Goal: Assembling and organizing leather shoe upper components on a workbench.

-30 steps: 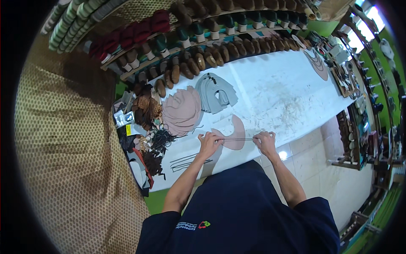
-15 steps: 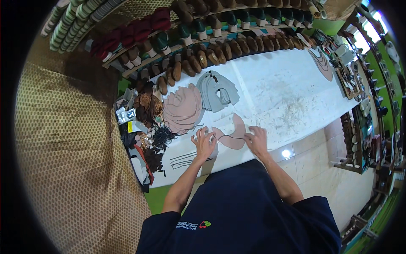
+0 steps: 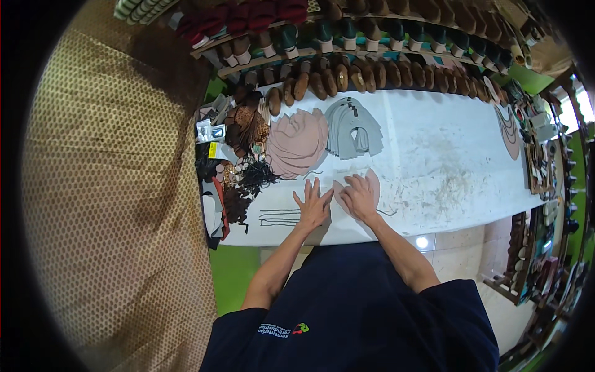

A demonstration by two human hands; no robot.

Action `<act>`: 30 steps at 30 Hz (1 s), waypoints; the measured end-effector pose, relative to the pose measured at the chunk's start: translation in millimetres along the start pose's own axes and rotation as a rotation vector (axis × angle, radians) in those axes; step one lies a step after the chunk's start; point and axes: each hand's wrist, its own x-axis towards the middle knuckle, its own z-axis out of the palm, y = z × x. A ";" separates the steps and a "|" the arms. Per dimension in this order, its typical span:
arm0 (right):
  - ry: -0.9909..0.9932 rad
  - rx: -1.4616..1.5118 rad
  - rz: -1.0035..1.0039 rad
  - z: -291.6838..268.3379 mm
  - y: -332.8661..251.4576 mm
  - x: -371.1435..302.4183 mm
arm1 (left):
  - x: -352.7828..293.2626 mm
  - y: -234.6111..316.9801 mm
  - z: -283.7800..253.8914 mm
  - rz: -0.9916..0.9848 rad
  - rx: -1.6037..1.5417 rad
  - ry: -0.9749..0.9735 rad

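Observation:
A curved pink shoe-upper piece (image 3: 372, 180) lies flat on the white table, partly covered by my right hand (image 3: 361, 195). The fingers of that hand are stretched over the piece, pressing on it. A thin dark cord (image 3: 388, 212) sticks out from under the right hand's side. My left hand (image 3: 315, 206) rests just left of the piece with fingers spread, its fingertips near the piece's left edge. Several dark cords (image 3: 279, 214) lie side by side at the left hand's left. How the cord runs beneath the right hand is hidden.
Beyond my hands are a fanned stack of pink pieces (image 3: 296, 146) and a stack of grey pieces (image 3: 354, 124). A tangle of black cords (image 3: 257, 175) and other supplies crowds the table's left end. Brown shoe lasts (image 3: 396, 74) line the back; a cluttered rack (image 3: 539, 155) stands right.
My right hand has moved left and onto the pink piece, no longer pinching the cord's right side. My left hand's fingers have spread. The view has turned, shifting the table rightward.

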 end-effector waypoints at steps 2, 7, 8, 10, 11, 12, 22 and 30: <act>0.057 0.020 0.052 -1.8 6.2 5.4 | -0.2 3.5 -0.9 -0.022 -0.017 -0.013; 0.148 -0.133 0.083 -9.5 32.8 18.5 | 0.6 12.2 -4.5 -0.053 -0.053 -0.040; 0.146 -0.128 0.081 -10.4 34.9 19.0 | -0.4 11.6 -4.3 -0.055 -0.065 -0.022; 0.142 -0.113 0.076 -11.3 37.9 19.1 | -2.4 10.5 -4.2 -0.061 -0.073 -0.007; 0.141 -0.111 0.077 -11.1 40.4 18.6 | -1.4 12.2 -4.8 -0.065 -0.076 -0.006; 0.191 -0.124 0.086 -10.5 42.3 18.3 | -0.3 13.9 -5.5 -0.068 -0.078 -0.005; 0.137 -0.053 0.159 -21.8 44.8 15.9 | 6.3 17.0 -9.9 -0.077 -0.066 0.002; 0.186 -0.129 0.206 -17.7 36.0 18.7 | 12.8 5.7 -7.9 0.023 -0.108 -0.019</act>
